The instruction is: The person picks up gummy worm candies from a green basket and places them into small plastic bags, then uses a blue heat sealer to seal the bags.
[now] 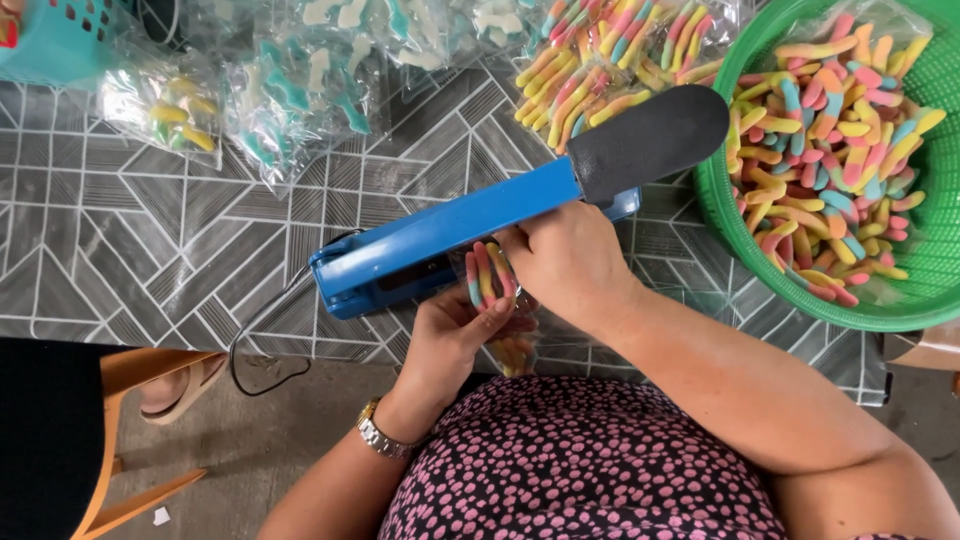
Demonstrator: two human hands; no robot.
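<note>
Our left hand [455, 330] and right hand [565, 262] gripping a clear bag of striped gummy worms [492, 285] against the blue impulse heat sealer [470, 225], green plastic basket [925, 290] at two o'clock on our patterned desk [130, 260]

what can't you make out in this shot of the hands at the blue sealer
All in the head view:
- The mouth of the small candy bag is hidden by the right hand and the blue sealer.
- Left hand: fingers tucked behind the bag.
- Green basket: cut off by the right edge.
- Teal crate: cut off at the top left corner.
- Sealed bags at the top: glare blurs their contents.
</note>
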